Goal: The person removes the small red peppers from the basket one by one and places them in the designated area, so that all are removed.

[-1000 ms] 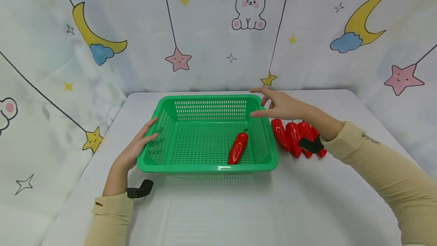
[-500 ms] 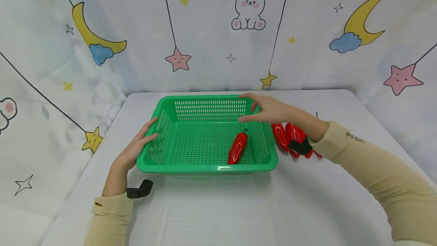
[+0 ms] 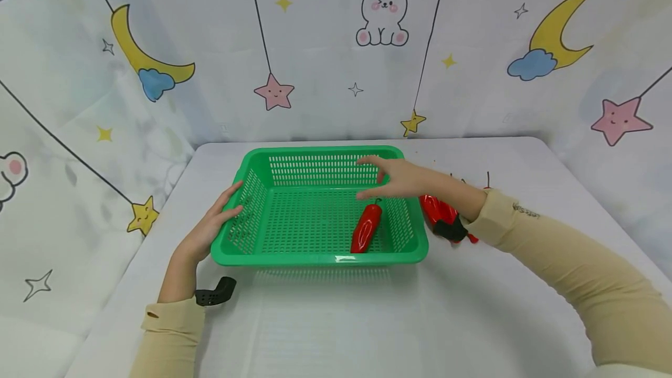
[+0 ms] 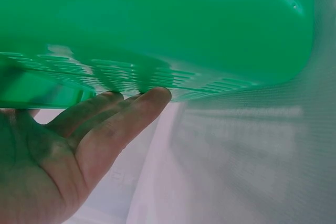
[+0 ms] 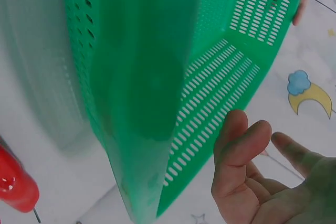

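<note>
A green plastic basket with slotted walls stands on the white table. Inside it, toward the right, lies one red chili pepper with its stem pointing away. My left hand holds the basket's left rim, thumb and index fingertip over the edge; in the left wrist view the other fingers lie along the outer wall. Above the basket's right side hovers my right hand, fingers and thumb apart and nothing between them. More red chili peppers lie right of the basket, partly hidden by my right forearm.
Black wrist straps with camera mounts sit on both wrists. A pale cloth backdrop with printed moons, stars and a rabbit rises behind the table.
My right hand has moved left and a little nearer, from beside the basket's right rim to above its inside, covering more of the peppers outside. The left hand and basket stay put.
</note>
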Demonstrator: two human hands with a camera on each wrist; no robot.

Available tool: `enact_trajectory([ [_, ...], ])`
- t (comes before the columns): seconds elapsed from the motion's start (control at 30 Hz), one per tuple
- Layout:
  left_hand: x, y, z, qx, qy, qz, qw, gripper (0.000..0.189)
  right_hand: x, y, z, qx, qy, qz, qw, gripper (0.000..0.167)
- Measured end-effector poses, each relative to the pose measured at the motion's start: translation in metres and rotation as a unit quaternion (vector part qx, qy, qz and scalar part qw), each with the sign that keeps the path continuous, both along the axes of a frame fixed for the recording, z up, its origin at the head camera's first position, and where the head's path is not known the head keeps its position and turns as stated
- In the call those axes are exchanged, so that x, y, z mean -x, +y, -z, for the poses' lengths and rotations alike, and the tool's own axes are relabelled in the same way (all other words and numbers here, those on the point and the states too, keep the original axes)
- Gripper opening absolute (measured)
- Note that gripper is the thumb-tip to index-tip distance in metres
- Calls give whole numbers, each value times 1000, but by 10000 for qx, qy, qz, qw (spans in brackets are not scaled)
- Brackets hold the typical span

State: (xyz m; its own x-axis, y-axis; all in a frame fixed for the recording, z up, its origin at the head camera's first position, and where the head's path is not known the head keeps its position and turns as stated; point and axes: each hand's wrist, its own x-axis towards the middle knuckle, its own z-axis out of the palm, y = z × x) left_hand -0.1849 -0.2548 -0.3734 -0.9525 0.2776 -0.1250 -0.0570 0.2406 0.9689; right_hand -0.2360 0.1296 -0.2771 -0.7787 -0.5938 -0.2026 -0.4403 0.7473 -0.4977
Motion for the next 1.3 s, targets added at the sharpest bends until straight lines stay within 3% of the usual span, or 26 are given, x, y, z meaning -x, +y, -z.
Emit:
enact_trajectory([
  [0.7, 0, 0, 0, 30, 21, 5, 10000, 56, 1, -11, 32, -507, -1000, 217, 9935, 82],
  [0.8, 0, 0, 0, 52, 18, -7, 10000, 56, 0, -12, 34, -570, -965, 151, 9936, 80],
  [1.03, 2, -1, 2, 81, 25, -4, 10000, 57, 1, -15, 45, -974, -338, -219, 9944, 82],
  [1.3, 2, -2, 1, -2, -21, 17, 10000, 57, -2, -19, 54, -1250, -142, -335, 9915, 83],
])
